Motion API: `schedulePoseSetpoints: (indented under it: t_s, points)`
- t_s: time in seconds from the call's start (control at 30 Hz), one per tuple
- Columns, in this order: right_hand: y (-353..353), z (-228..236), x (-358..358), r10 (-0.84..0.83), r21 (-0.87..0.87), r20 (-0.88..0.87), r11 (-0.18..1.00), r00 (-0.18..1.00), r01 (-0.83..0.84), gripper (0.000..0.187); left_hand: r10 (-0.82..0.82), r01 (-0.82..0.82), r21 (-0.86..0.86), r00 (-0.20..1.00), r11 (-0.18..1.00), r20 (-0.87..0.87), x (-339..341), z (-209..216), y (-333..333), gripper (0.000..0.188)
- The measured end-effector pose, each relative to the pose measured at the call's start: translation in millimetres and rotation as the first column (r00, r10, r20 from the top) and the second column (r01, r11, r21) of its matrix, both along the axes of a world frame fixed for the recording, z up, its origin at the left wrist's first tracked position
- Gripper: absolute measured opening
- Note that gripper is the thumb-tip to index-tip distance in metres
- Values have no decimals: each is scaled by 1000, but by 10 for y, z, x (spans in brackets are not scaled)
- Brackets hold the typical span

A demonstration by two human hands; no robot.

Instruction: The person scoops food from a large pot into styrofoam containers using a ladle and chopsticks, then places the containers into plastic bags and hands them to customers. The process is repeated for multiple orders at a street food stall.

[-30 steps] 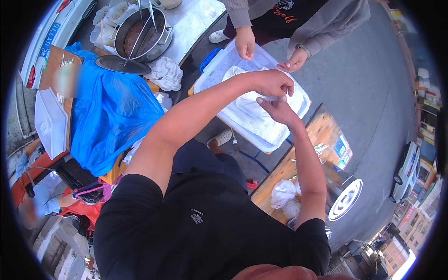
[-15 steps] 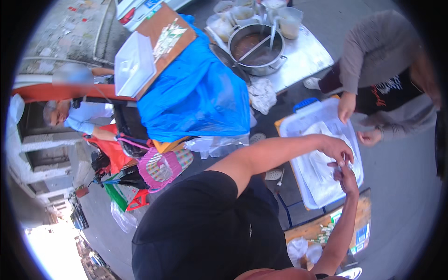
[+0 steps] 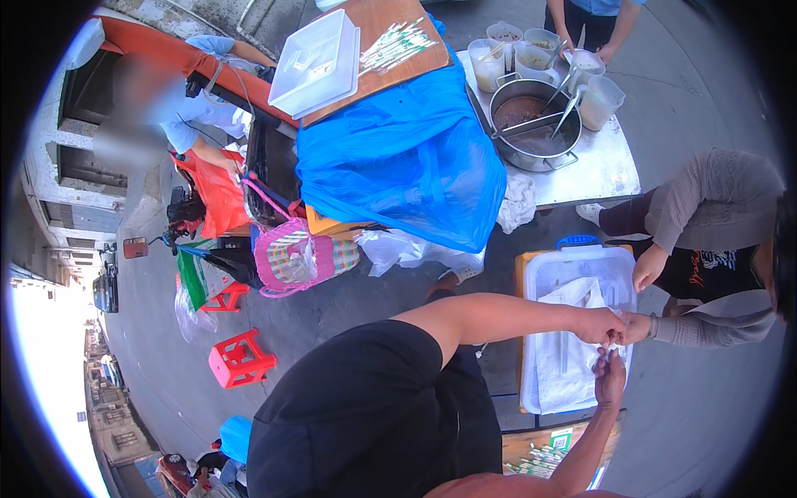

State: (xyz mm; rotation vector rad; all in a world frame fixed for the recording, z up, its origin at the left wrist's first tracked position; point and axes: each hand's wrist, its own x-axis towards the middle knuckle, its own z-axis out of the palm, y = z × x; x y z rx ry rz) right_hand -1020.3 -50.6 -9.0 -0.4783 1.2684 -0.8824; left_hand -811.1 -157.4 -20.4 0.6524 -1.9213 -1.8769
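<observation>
My left hand (image 3: 596,325) is closed, its fingertips pinched together over the white tub (image 3: 530,332). What they hold is too small to make out. Just below it, my right hand (image 3: 611,380) has its fingers curled up toward the left one; whether anything is in them is hidden. A co-worker's hand (image 3: 638,328) reaches in from the right and meets my left fingertips. That person's other hand (image 3: 650,267) rests at the tub's right rim. Beneath our hands, a white cloth (image 3: 552,378) lies spread in the tub.
Beyond the tub, a divided pot (image 3: 535,153) with ladles stands on a metal table (image 3: 610,170) among plastic jugs. Blue plastic sheeting (image 3: 398,158) covers a stand. Wrapped sticks lie on a wooden board (image 3: 515,448) near my right forearm. A red stool (image 3: 241,358) stands left.
The view has swung leftward, so things sit lower and farther right. The co-worker's lower hand has come in to my left fingertips. My hands stay close together over the tub.
</observation>
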Motion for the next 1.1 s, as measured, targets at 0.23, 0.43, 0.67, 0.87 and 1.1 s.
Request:
schedulePoseSetpoints:
  t_s: [0.23,0.43,0.67,0.87,1.1]
  points:
    - [-104,470,280,211,-188,-866,703,454,-686,17,284,-252,134,886,958,-366,-215,-606,136,28]
    - [-10,277,189,-283,-219,-956,531,73,-818,24,-108,103,57,990,993,93,-473,-626,-90,30]
    - [248,120,362,-467,-411,-882,700,61,-584,21,-118,82,629,993,773,15,-318,-193,50,13]
    - [484,-3,481,-564,-630,-773,738,290,-242,13,98,-118,478,993,870,68,-169,-166,192,12]
    - [1109,-836,89,-579,-217,-440,810,686,545,15,299,-295,-62,906,954,300,231,-638,172,11]
